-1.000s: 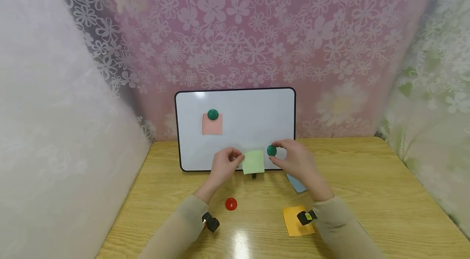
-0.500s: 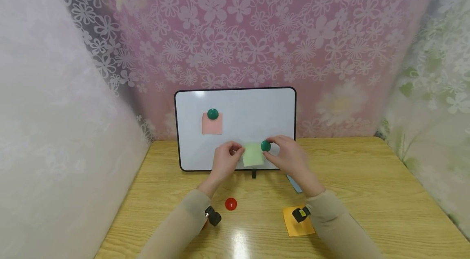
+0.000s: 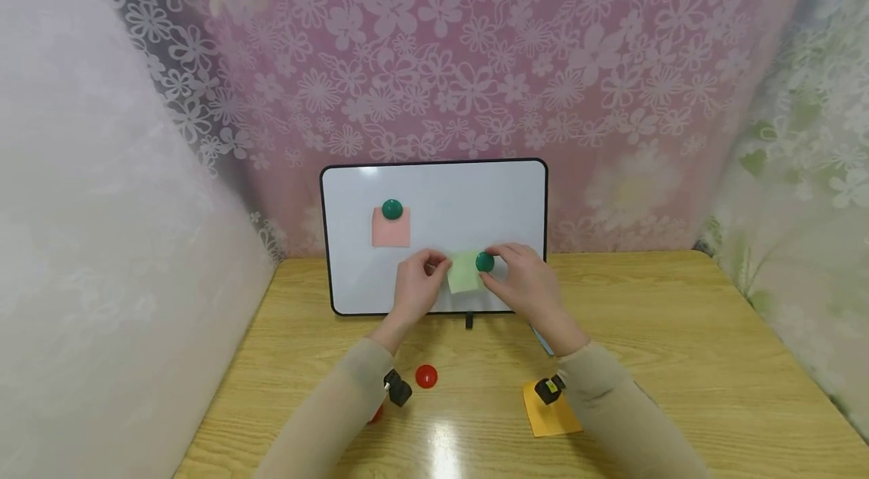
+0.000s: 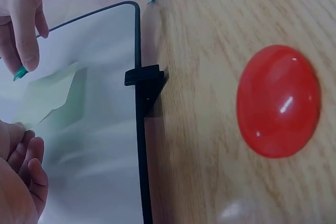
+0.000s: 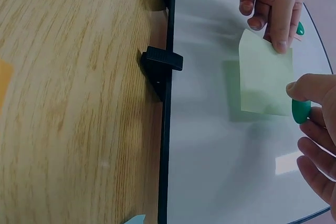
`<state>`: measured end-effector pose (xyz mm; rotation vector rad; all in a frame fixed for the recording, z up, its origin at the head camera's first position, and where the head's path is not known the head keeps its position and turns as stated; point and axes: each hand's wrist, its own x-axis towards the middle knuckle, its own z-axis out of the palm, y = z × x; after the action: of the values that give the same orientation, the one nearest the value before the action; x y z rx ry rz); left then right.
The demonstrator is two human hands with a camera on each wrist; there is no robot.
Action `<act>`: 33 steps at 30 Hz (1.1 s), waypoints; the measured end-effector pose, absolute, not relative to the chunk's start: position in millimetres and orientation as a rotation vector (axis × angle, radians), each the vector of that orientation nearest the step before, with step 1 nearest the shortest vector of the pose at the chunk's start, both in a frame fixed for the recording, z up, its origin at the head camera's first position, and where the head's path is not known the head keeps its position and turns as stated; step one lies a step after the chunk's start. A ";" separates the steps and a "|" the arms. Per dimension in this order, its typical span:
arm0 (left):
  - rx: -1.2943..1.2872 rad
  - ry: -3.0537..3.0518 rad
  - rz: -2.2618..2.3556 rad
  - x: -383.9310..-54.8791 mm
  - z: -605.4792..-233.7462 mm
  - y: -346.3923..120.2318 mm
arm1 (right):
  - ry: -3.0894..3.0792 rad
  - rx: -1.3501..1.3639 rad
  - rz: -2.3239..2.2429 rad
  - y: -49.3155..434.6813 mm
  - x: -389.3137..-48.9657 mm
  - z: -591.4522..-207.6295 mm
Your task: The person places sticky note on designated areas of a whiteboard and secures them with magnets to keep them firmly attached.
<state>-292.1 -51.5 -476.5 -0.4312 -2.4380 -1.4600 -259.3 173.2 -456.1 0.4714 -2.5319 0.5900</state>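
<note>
A light green sticky note point(image 3: 463, 273) hangs in front of the whiteboard point(image 3: 441, 192), its lower part standing off the surface with a shadow behind it. My left hand point(image 3: 417, 287) pinches the note by its left edge between thumb and fingertips. Between the thumb and fingers of my right hand point(image 3: 526, 283) is a round green magnet point(image 3: 484, 262), held at the note's upper right corner. In the right wrist view the magnet point(image 5: 301, 109) is beside the note's edge; whether it touches the board cannot be told. A second green magnet point(image 3: 391, 209) holds a pink note point(image 3: 391, 232) on the board.
A red magnet point(image 3: 426, 376) lies on the wooden table point(image 3: 645, 328), and another red piece point(image 3: 376, 414) shows partly beneath the left sleeve. An orange note point(image 3: 551, 419) lies under the right wrist. A blue note point(image 3: 541, 339) is mostly hidden behind the right forearm. Black feet point(image 3: 469, 320) support the board.
Both hands have moved up along the board, carrying the green note higher. My right hand has also shifted left, bringing the green magnet from beside the note to over its upper right corner.
</note>
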 end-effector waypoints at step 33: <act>-0.367 -2.363 -1.379 -316.4 -452.6 -39.4 | -2.391 0.454 0.510 157.9 -290.3 -439.6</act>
<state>-316.4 -39.4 -452.6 -0.3669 -2.3625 -1.3787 -290.3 157.9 -439.6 0.4536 -2.3913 0.5099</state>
